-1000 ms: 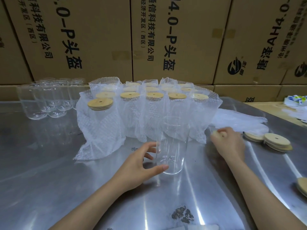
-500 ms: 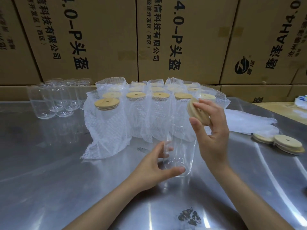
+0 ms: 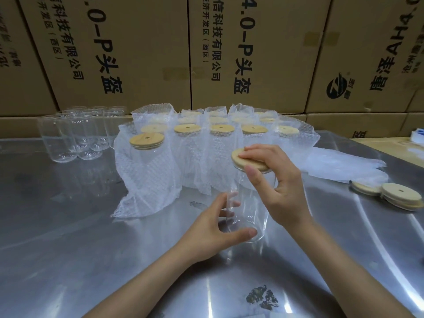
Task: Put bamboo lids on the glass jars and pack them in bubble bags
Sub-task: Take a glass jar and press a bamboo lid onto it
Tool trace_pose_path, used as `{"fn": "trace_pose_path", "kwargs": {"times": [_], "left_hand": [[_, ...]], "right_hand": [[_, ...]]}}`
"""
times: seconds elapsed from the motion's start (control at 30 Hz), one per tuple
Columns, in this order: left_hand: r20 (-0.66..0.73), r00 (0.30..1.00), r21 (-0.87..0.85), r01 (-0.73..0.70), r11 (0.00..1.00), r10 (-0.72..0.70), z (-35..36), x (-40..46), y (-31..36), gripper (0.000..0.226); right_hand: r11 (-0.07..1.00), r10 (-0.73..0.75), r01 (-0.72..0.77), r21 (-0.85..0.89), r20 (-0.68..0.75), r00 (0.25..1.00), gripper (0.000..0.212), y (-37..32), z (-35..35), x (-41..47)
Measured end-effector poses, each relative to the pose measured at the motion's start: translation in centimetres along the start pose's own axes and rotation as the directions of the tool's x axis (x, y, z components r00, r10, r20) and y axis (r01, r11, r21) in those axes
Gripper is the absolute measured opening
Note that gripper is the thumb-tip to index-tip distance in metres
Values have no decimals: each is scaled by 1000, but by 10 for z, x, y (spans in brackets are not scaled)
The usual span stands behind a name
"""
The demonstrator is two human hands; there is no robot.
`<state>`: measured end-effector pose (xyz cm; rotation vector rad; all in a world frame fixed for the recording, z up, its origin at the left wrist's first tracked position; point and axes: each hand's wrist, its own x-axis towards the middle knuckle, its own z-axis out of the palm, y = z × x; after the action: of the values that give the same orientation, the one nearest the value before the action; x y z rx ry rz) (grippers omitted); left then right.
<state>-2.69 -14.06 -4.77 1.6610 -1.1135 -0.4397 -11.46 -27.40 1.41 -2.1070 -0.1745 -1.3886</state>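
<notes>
Fingers of the right hand curl over the lid and press it on top of the jar. The left hand grips the jar low down. The jar stands on the table. At 12 o'clock stand bagged jars. At 10 o'clock stand bare jars. At 3 o'clock lie spare lids

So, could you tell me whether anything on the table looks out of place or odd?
A dark blotchy stain marks the steel table near its front edge. The bamboo lid under the right hand sits slightly tilted on the glass jar.
</notes>
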Motion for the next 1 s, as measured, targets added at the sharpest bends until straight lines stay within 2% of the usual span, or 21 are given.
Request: {"fn": "trace_pose_path", "kwargs": {"times": [0.2, 0.4, 0.6, 0.67, 0.73, 0.8, 0.83, 0.87, 0.93, 1.0], "left_hand": [[-4, 1000, 11, -10, 1000, 10, 1, -1, 1, 70], [-9, 1000, 20, -10, 1000, 10, 1, 0, -2, 67], [4, 1000, 29, 2, 1000, -2, 0, 0, -2, 72], [6, 1000, 26, 6, 1000, -6, 0, 0, -1, 75], [2, 1000, 22, 11, 1000, -11, 0, -1, 0, 75], [1, 1000, 27, 14, 1000, -14, 1, -2, 0, 74], [4, 1000, 34, 14, 999, -14, 1, -2, 1, 74], [6, 1000, 39, 15, 999, -15, 1, -2, 1, 75], [6, 1000, 39, 17, 999, -17, 0, -2, 1, 75], [8, 1000, 41, 15, 999, -15, 0, -2, 1, 75]], "right_hand": [[995, 14, -10, -104, 38, 999, 27, -5, -4, 0], [989, 47, -42, -142, 29, 998, 19, -9, -4, 0], [990, 8, -3, -140, 35, 999, 36, -2, -9, -10], [992, 74, -81, -92, -71, 995, 38, 7, -12, -13], [973, 206, -227, -41, -295, 933, 33, 25, -21, -10], [914, 354, -405, 11, -506, 786, 21, 51, -35, -5], [867, 420, -498, 12, -556, 717, 19, 67, -43, -5], [802, 478, -596, -33, -563, 674, 20, 83, -51, -7], [605, 593, -752, -264, -480, 646, 28, 114, -62, -19], [443, 665, -756, -482, -389, 638, 37, 133, -68, -26]]}}
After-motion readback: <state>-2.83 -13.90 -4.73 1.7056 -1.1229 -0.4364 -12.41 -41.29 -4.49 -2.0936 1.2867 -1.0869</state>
